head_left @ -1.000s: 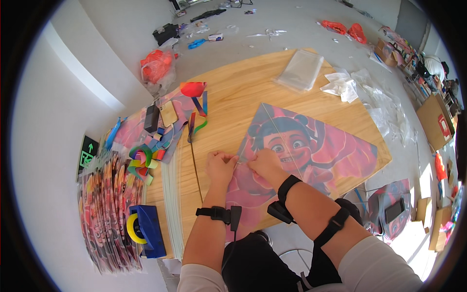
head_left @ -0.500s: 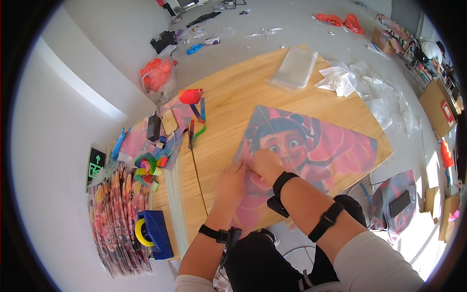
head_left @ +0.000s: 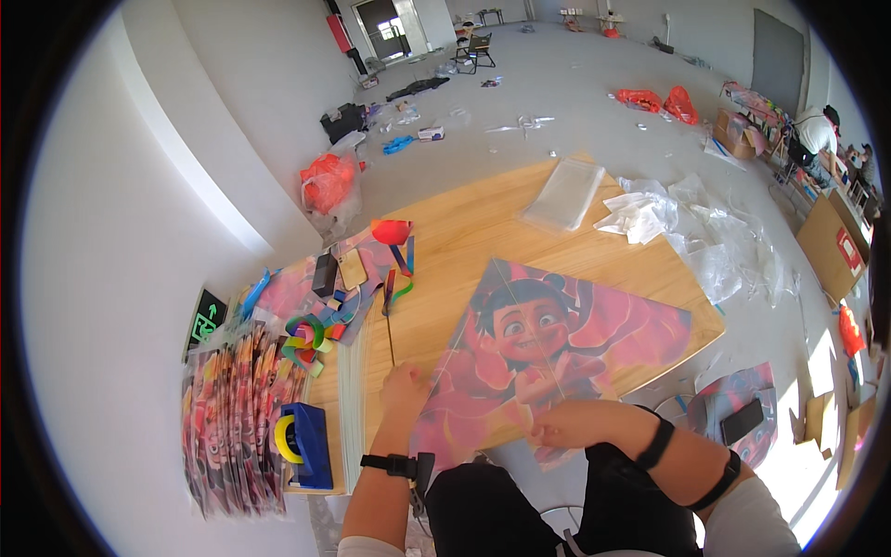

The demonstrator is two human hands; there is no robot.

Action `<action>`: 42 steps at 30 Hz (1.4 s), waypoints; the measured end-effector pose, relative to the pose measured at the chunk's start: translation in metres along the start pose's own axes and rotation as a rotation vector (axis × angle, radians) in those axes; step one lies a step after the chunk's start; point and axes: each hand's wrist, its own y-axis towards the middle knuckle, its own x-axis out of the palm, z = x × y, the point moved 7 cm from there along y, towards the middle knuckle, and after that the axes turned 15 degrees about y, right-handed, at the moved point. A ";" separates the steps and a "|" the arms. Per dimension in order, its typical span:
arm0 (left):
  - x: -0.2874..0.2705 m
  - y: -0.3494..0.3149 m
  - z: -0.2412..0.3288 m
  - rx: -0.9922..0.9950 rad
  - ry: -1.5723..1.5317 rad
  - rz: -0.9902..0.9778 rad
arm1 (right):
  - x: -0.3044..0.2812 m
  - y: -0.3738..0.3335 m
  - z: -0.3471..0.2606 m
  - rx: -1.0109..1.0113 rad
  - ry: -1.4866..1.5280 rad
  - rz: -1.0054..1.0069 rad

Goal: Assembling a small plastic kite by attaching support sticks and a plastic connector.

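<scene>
A thin, pink and purple kite (head_left: 640, 320) printed with a big-eyed cartoon figure lies across the wooden table, its near part reaching past the table's front edge. A thin straight line runs down its middle. My right hand (head_left: 577, 424) is over the kite's near part, fingers curled and seemingly pinching it near the lower edge. Beside the kite's left edge, my left hand (head_left: 404, 388) rests on the table with bent fingers; what they hold, if anything, is hidden.
Left of my left hand lie a bundle of pale rods (head_left: 351, 408), a blue tape dispenser (head_left: 314, 446) and a stack of bagged printed sheets (head_left: 232, 427). Coloured ribbons (head_left: 306, 339) lie farther back. Clear plastic sleeves (head_left: 563, 195) are at the far edge. Crumpled plastic (head_left: 715, 237) hangs right.
My hands have come apart: the right moved from the kite's middle toward its lower edge, the left slid down and left. The view has tilted up, showing more of the room.
</scene>
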 end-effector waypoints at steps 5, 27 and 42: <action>0.007 -0.041 -0.033 -0.156 0.286 -0.332 | 0.023 -0.108 0.004 0.021 0.282 0.233; -0.036 -0.107 0.056 0.265 0.116 -0.078 | 0.063 -0.221 0.038 0.070 0.002 0.976; 0.093 -0.167 0.170 0.408 0.420 -0.121 | 0.062 -0.207 0.038 -0.007 0.096 0.977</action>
